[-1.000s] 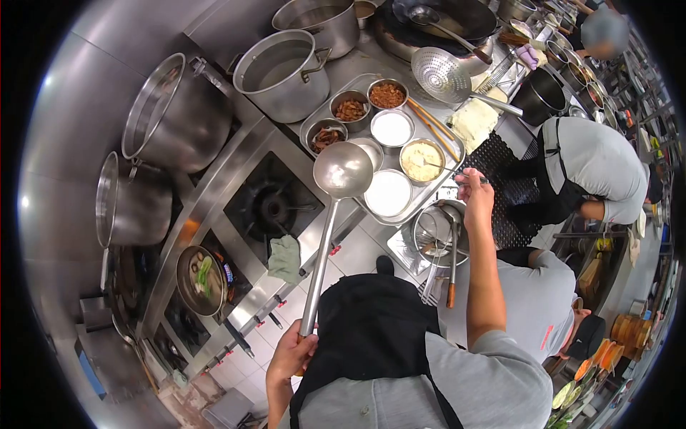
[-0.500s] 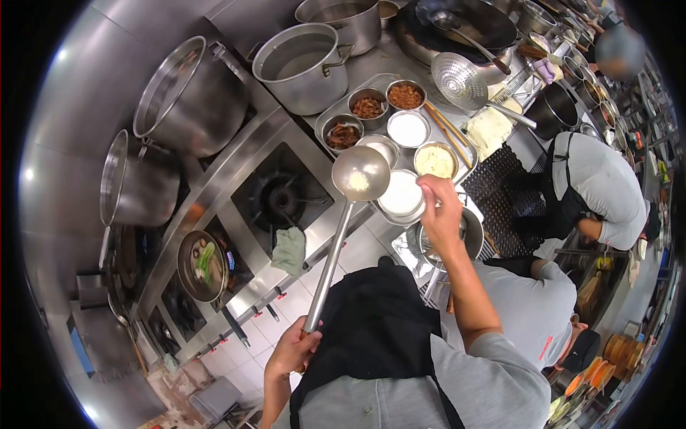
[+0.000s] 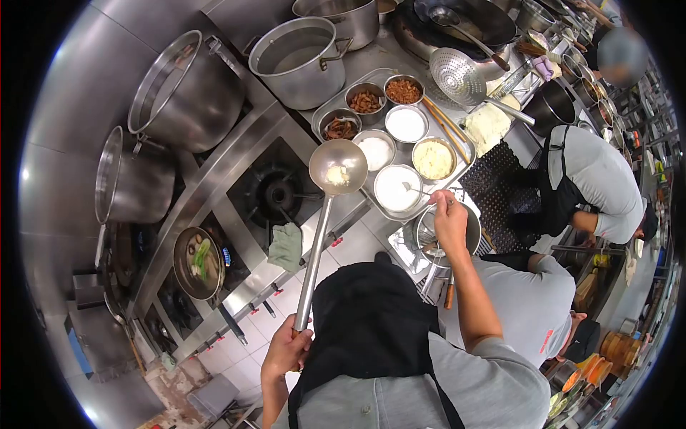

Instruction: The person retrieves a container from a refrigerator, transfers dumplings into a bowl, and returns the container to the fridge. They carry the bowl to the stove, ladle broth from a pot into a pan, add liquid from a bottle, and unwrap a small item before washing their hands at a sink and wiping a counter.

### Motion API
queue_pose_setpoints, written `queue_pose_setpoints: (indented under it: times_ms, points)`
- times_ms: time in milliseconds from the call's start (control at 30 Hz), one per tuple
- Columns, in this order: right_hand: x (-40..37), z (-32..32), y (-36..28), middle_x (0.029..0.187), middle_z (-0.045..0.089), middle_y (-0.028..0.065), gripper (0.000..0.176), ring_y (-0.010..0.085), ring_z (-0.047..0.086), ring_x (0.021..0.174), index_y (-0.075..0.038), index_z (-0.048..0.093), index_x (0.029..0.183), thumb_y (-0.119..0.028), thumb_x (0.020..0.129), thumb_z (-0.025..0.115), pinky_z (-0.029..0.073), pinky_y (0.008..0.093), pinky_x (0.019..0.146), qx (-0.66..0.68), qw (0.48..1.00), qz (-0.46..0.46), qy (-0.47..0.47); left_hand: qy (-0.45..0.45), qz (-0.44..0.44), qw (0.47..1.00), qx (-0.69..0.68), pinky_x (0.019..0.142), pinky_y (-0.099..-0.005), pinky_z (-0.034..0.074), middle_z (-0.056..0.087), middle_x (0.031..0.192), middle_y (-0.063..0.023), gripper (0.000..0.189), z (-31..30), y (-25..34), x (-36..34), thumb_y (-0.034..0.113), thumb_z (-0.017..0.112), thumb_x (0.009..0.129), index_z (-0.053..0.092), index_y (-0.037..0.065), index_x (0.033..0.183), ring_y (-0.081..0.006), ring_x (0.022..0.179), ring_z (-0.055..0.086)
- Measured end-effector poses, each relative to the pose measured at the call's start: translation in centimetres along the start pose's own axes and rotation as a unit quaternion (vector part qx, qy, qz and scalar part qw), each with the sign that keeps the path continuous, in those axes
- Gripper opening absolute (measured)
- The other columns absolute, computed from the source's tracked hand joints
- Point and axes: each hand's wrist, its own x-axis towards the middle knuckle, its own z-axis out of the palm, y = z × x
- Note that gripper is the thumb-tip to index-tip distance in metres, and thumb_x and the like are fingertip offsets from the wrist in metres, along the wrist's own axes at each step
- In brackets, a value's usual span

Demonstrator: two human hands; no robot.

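My left hand is closed round the lower handle of a long metal ladle. A small heap of pale minced seasoning lies in the ladle's bowl. Between the fingers of my right hand is the thin handle of a small spoon, its tip in a round tin of white powder. Around it on a metal tray stand a tin of pale yellow minced seasoning, two more tins of white seasoning and several tins of brown dried pieces.
A pan with greens and pale pieces sits on the stove at left, near a bare burner and a green cloth. Large pots line the back. A perforated skimmer lies beyond the tray. Co-workers bend over at right.
My right hand has moved down from the yellow seasoning to the white powder tin, where the spoon now shows. The ladle has shifted slightly left.
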Motion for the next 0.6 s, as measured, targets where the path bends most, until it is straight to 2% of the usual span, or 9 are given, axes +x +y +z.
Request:
queue_pose_setpoints:
  times_ms: [67, 133, 233, 367, 433, 600]
  points:
    - [0.3, 0.2, 1.8, 0.072, 0.065, 0.0098, 0.025, 0.0187, 0.060, 0.063, 0.000, 0.061, 0.088, -0.019, 0.093, 0.047, 0.046, 0.0289, 0.061, 0.021, 0.999, 0.020, 0.017, -0.002, -0.002, 1.000, -0.006, 0.031, -0.0225, 0.032, 0.045, 0.060, -0.0004, 0.020, -0.1, 0.0, 0.0, 0.010, 0.052, 0.090, 0.045, 0.004, 0.108, -0.0071, 0.036, 0.039]
    - [1.0, 0.2, 3.3, 0.071, 0.065, 0.0056, 0.028, 0.0115, 0.054, 0.058, -0.001, 0.062, 0.087, -0.024, 0.094, 0.046, 0.043, 0.0259, 0.058, 0.137, 0.984, 0.116, 0.014, -0.009, 0.007, 1.000, -0.008, 0.032, -0.0222, 0.032, 0.045, 0.060, -0.0003, 0.019, -0.2, -0.3, 0.2, 0.009, 0.052, 0.090, 0.046, 0.004, 0.107, -0.0072, 0.036, 0.038]
    - [1.3, 0.4, 4.3, 0.072, 0.065, 0.0031, 0.028, 0.0072, 0.048, 0.055, -0.003, 0.063, 0.087, -0.025, 0.094, 0.047, 0.041, 0.0238, 0.054, 0.145, 0.983, 0.108, 0.013, -0.012, 0.008, 1.000, -0.005, 0.032, -0.0221, 0.031, 0.045, 0.059, -0.0002, 0.017, -0.2, -0.1, 0.2, 0.009, 0.052, 0.090, 0.047, 0.004, 0.106, -0.0072, 0.036, 0.038]
    - [1.4, 0.9, 4.3, 0.074, 0.065, 0.0045, 0.027, 0.0077, 0.046, 0.054, -0.002, 0.062, 0.088, -0.025, 0.094, 0.047, 0.038, 0.0227, 0.052, 0.218, 0.967, 0.128, -0.013, -0.016, 0.028, 0.999, -0.018, 0.032, -0.0222, 0.031, 0.045, 0.059, -0.0001, 0.017, -0.6, -1.3, 0.8, 0.008, 0.052, 0.089, 0.047, 0.005, 0.106, -0.0071, 0.036, 0.038]
    - [1.6, 0.5, 3.8, 0.075, 0.064, 0.0054, 0.027, 0.0069, 0.043, 0.053, -0.001, 0.061, 0.089, -0.025, 0.094, 0.047, 0.035, 0.0214, 0.049, 0.262, 0.944, 0.200, 0.011, -0.011, 0.012, 1.000, -0.002, 0.032, -0.0225, 0.031, 0.045, 0.059, 0.0000, 0.017, -0.7, -1.1, 0.8, 0.008, 0.052, 0.089, 0.047, 0.005, 0.105, -0.0071, 0.036, 0.039]
    - [1.7, -0.9, 3.3, 0.075, 0.063, 0.0059, 0.026, 0.0062, 0.041, 0.052, -0.002, 0.058, 0.090, -0.024, 0.095, 0.046, 0.033, 0.0201, 0.048, 0.304, 0.935, 0.182, 0.004, -0.010, 0.029, 1.000, 0.000, 0.033, -0.0225, 0.031, 0.046, 0.059, 0.0002, 0.018, -1.0, -2.1, 1.1, 0.009, 0.053, 0.089, 0.048, 0.005, 0.106, -0.0072, 0.037, 0.039]
